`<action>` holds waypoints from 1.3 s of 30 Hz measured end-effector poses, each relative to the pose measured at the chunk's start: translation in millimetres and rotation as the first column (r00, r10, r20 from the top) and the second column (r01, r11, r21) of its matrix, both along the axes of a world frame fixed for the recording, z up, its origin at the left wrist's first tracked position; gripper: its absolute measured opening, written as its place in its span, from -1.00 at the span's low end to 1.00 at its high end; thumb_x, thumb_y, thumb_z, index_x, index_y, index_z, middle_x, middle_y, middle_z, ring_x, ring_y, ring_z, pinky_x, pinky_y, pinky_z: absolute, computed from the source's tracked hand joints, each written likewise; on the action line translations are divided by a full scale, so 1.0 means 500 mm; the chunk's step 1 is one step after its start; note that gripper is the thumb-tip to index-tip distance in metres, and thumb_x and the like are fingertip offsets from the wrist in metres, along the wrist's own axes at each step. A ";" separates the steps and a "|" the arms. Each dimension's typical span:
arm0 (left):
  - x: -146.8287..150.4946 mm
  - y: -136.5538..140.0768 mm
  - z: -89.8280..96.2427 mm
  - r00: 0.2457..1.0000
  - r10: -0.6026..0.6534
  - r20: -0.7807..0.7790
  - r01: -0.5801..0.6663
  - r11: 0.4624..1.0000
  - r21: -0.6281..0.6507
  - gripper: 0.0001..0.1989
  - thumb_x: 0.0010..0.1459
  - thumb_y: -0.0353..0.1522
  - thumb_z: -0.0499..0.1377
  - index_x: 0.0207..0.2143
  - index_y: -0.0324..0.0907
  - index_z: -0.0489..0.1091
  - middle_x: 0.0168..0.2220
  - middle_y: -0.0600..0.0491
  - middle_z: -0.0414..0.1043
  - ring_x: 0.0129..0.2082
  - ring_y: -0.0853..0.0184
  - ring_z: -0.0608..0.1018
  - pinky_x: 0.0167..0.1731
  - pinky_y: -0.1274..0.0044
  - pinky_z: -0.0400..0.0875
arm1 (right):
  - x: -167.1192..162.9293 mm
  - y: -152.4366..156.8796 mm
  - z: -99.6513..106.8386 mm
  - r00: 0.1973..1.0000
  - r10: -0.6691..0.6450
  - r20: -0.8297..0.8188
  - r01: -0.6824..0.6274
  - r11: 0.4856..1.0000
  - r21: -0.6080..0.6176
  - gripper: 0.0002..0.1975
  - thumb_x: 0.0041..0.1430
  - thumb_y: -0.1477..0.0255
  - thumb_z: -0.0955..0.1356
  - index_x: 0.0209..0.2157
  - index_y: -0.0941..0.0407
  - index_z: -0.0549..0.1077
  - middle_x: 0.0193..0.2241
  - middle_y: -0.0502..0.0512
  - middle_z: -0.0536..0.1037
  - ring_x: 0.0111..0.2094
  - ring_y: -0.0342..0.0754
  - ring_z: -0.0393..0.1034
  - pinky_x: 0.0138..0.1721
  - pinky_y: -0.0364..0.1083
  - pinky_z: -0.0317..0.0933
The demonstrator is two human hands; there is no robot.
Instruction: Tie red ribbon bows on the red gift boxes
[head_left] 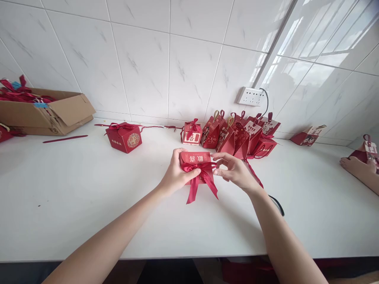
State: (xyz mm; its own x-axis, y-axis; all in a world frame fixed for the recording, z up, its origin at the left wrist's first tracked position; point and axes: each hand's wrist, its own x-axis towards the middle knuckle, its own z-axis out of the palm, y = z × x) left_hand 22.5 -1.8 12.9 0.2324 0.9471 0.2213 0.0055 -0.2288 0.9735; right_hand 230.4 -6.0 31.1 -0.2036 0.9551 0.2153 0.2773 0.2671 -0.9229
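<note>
A small red gift box (192, 157) with gold lettering is in front of me, over the white table. A shiny dark-red ribbon (194, 188) is tied round it in a bow, its two tails hanging toward me. My left hand (177, 172) grips the box from the left side, thumb pressed on the bow's knot. At the right side, my right hand (233, 170) has its thumb and fingers curved and apart around the end of the bow's right loop. Whether a fingertip touches that loop I cannot tell.
Behind the box stand several red gift boxes (226, 136) and one bowed box (192, 134). Left are another ribboned box (124, 138), a loose ribbon (65, 139) and a cardboard carton (69, 112) of ribbons. Another person's hand (358, 167) holds a red box far right.
</note>
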 end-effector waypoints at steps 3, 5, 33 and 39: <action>-0.001 0.002 -0.005 1.000 -0.029 0.006 0.029 1.000 0.011 -0.46 -0.09 -0.34 0.29 -0.12 -0.10 0.04 -0.22 0.09 0.33 -0.26 0.36 0.48 -0.26 0.51 0.41 | -0.022 -0.005 -0.005 0.998 -0.048 0.028 0.047 0.999 0.014 -0.69 -0.05 0.15 0.43 -0.39 0.10 0.45 -0.23 0.09 0.41 -0.46 -0.16 0.29 -0.57 -0.15 0.23; -0.001 0.002 -0.008 0.999 -0.037 -0.003 0.038 0.999 0.009 -0.43 -0.10 -0.34 0.30 -0.10 -0.10 0.03 -0.19 0.08 0.32 -0.25 0.36 0.48 -0.25 0.51 0.42 | -0.031 -0.009 -0.007 0.995 -0.096 -0.029 0.097 0.995 0.033 -0.68 0.01 0.13 0.39 -0.49 0.11 0.42 -0.18 0.11 0.41 -0.31 -0.07 0.35 -0.35 -0.09 0.31; -0.009 0.010 -0.003 0.999 -0.007 -0.040 0.007 1.000 -0.006 -0.45 -0.07 -0.30 0.29 -0.10 -0.09 0.04 -0.18 0.08 0.31 -0.25 0.36 0.49 -0.24 0.50 0.43 | -0.040 -0.001 -0.023 0.993 0.009 -0.117 -0.008 1.000 0.012 -0.64 -0.11 0.09 0.45 -0.45 0.09 0.40 -0.22 0.11 0.48 -0.14 0.05 0.35 -0.10 0.03 0.24; -0.016 0.017 -0.021 0.999 0.005 -0.042 0.002 0.986 0.167 -0.41 -0.09 -0.26 0.30 -0.07 -0.09 0.06 -0.04 -0.03 0.28 -0.17 0.28 0.47 -0.21 0.45 0.41 | -0.041 0.002 -0.032 0.985 -0.065 -0.160 0.071 0.997 0.036 -0.64 -0.04 0.14 0.42 -0.58 0.11 0.29 0.03 0.15 0.39 0.04 0.09 0.28 -0.01 0.05 0.20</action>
State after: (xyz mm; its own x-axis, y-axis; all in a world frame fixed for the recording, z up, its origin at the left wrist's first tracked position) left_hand 14.5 6.8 2.2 0.2435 0.8979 0.3668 0.0461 -0.3884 0.9203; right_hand 209.9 -4.8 15.0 -0.0985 0.9552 0.2792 0.1467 0.2914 -0.9453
